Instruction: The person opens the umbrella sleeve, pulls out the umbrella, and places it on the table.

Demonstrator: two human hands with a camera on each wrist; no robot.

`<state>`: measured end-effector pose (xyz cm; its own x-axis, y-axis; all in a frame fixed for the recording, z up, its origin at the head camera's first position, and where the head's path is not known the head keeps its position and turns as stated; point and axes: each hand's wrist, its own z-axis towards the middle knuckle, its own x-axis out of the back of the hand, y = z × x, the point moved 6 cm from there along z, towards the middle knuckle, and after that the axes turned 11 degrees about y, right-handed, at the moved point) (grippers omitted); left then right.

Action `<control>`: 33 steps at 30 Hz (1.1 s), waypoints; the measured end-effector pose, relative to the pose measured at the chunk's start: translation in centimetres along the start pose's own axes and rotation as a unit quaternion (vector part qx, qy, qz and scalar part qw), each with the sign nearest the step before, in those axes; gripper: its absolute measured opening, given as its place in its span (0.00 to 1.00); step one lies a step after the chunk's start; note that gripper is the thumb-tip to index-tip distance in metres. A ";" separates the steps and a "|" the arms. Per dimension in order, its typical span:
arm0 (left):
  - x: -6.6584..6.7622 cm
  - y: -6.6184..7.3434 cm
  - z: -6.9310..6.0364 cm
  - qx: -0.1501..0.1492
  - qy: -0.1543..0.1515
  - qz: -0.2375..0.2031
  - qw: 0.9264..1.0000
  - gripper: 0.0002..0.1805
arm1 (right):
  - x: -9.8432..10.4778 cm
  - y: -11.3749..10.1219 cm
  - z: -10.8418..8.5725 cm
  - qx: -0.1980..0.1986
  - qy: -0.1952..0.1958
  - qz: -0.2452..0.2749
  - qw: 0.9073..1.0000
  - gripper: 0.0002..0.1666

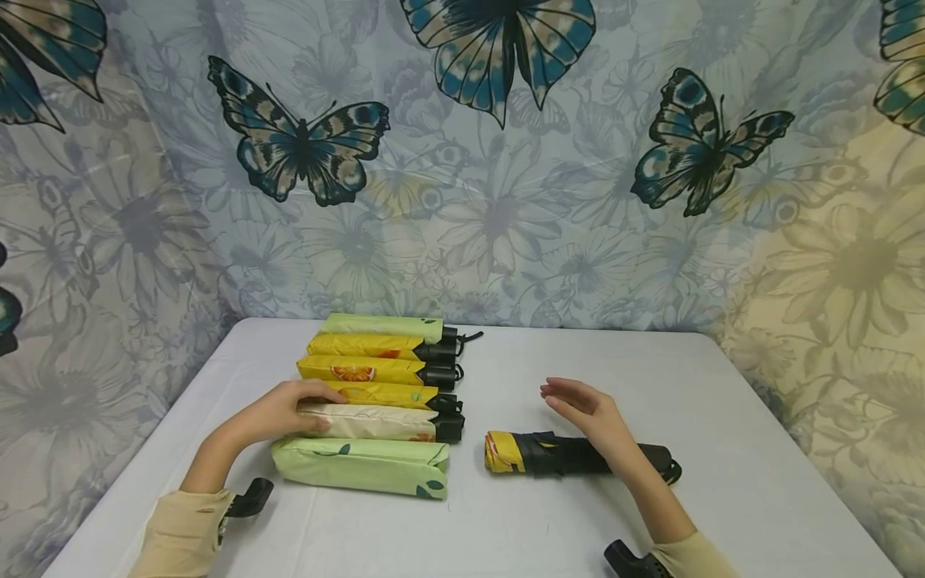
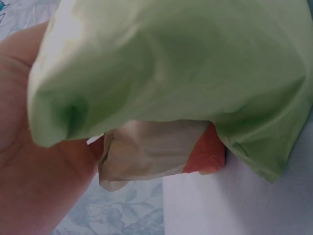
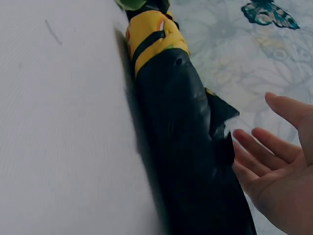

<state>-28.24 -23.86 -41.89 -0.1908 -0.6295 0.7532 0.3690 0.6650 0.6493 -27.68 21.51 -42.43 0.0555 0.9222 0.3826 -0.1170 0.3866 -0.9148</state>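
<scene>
My left hand (image 1: pixel 278 411) is at the left end of a cream folding umbrella (image 1: pixel 379 423), its fingers and thumb pinching that end. Just in front of it lies a light green umbrella (image 1: pixel 364 466) in its sleeve, which fills much of the left wrist view and covers part of the cream one (image 2: pixel 151 149). My right hand (image 1: pixel 596 421) hovers beside and over a black and yellow folded umbrella (image 1: pixel 560 454); its fingers are extended and hold nothing. In the right wrist view this dark umbrella (image 3: pixel 178 127) lies on the table, apart from the palm.
Behind the cream umbrella lie several more in a row: yellow ones (image 1: pixel 372 370) and a light green one (image 1: pixel 383 325) at the back, black handles to the right. A white-covered table (image 1: pixel 535 530) carries everything. A butterfly-print cloth (image 1: pixel 499 225) hangs behind it.
</scene>
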 end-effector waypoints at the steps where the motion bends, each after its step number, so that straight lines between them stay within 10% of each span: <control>1: 0.0 0.0 0.0 0.001 -0.001 -0.001 1.000 0.22 | -0.3 -0.2 0.1 0.001 -0.003 0.000 1.000 0.30; 33: 0.0 0.3 0.0 -0.001 0.001 0.008 1.000 0.21 | -8.9 -4.2 0.8 0.028 -0.111 0.007 0.993 0.29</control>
<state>-28.14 -23.62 -41.66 -0.1840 -0.6195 0.7631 0.3743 0.6737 0.6372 -28.44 11.72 -41.87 -0.1659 0.9033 0.3956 -0.1721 0.3685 -0.9136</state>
